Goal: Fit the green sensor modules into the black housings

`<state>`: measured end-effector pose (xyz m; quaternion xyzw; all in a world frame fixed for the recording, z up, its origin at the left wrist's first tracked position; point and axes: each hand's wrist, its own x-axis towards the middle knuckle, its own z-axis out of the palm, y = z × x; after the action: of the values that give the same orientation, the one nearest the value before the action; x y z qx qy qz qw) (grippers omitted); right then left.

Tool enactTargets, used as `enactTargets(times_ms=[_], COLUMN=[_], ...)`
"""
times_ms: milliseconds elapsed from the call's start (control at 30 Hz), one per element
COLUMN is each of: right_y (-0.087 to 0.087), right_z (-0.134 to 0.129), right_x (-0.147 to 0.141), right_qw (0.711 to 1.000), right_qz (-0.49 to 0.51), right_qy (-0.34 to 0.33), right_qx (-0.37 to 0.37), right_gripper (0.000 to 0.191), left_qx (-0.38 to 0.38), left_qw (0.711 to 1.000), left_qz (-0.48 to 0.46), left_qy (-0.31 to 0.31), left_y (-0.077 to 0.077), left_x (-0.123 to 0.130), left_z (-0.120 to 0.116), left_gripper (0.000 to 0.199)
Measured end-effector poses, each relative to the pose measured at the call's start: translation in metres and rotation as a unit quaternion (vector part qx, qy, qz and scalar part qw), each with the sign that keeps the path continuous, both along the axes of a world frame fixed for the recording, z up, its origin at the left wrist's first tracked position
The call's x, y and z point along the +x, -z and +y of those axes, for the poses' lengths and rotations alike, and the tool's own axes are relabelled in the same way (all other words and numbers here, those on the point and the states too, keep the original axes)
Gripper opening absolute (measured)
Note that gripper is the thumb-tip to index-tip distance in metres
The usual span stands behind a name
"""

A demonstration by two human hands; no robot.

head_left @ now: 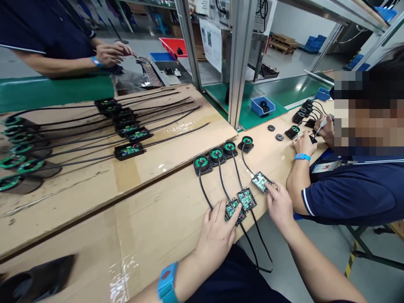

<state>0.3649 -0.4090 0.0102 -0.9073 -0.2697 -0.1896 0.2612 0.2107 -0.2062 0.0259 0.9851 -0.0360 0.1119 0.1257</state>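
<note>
My left hand (pixel 217 231), with a blue wristband, has its fingers closed around the near edge of a black box with a green circuit board (pixel 232 209). A second boxed board (pixel 246 199) lies right beside it, touched by no hand of mine. My right hand (pixel 280 205) pinches the right corner of a third boxed board (pixel 260 182), which sits a little tilted. Black cables run from the boards up to round black parts with green rings (pixel 202 163), standing in a row. Two more cables hang over the table's front edge.
On the raised cardboard-covered board (pixel 94 181) at left lie several cabled boxes (pixel 128 150) and cylinders (pixel 30 182). Metal posts (pixel 239 63) rise behind. A co-worker (pixel 347 185) sits at right with a tool; another person (pixel 53 38) works at upper left. A blue bin (pixel 263 106) stands behind.
</note>
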Motion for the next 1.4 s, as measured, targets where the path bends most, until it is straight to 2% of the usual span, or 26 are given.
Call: enactTargets(times_ms=[67,133,233,333,467,633,767,867,967,1100,1233,1333,1400], right_y=[0.002,0.003,0.004,0.011,0.024,0.022,0.01,0.004,0.008,0.012,0.009,0.007,0.007], right_z=[-0.004,-0.005,-0.007,-0.01,-0.011,-0.015,-0.025,-0.024,-0.016,-0.009,-0.009,-0.002,0.004], right_x=[0.023,0.035,0.024,-0.007,-0.034,-0.038,-0.032,-0.022,-0.017,-0.027,-0.04,-0.044,-0.042], right_qw=[0.998,0.994,0.993,0.998,0.993,0.981,0.973,0.978,0.985,0.975,0.973,0.981,0.984], right_qz=[-0.01,-0.008,-0.022,-0.019,0.023,0.049,0.077,0.109,0.104,0.099,0.113,0.106,0.104], right_qy=[0.034,0.057,0.065,-0.001,-0.051,-0.166,-0.216,-0.178,-0.14,-0.184,-0.202,-0.158,-0.123], right_qx=[-0.049,-0.093,-0.092,-0.059,-0.103,-0.084,-0.031,0.016,-0.014,-0.072,-0.014,0.045,0.076], right_gripper=[0.039,0.04,0.044,0.042,0.05,0.065,0.062,0.056,0.06,0.074,0.074,0.074,0.066], left_qx=[0.002,0.003,0.007,0.011,0.01,0.008,0.005,0.003,0.004,0.008,0.006,-0.002,-0.008], left_qw=[1.0,1.0,1.0,1.0,1.0,1.0,1.0,1.0,1.0,1.0,1.0,1.0,1.0], left_qz=[0.012,0.016,0.013,0.007,0.002,-0.004,-0.005,-0.006,-0.007,-0.008,-0.011,-0.006,-0.004], left_qy=[-0.003,-0.005,-0.013,-0.014,-0.011,-0.014,-0.012,-0.01,-0.008,-0.007,-0.007,-0.002,-0.003], left_y=[-0.002,-0.002,0.0,0.002,0.005,0.009,0.01,0.01,0.01,0.01,0.008,0.006,0.005], left_x=[0.007,0.012,0.015,0.014,0.013,0.01,0.009,0.009,0.009,0.009,0.009,0.01,0.014], left_z=[-0.007,-0.011,-0.015,-0.016,-0.015,-0.012,-0.01,-0.01,-0.01,-0.009,-0.008,-0.009,-0.011], left_gripper=[0.058,0.056,0.057,0.059,0.061,0.063,0.063,0.063,0.063,0.064,0.059,0.055,0.056])
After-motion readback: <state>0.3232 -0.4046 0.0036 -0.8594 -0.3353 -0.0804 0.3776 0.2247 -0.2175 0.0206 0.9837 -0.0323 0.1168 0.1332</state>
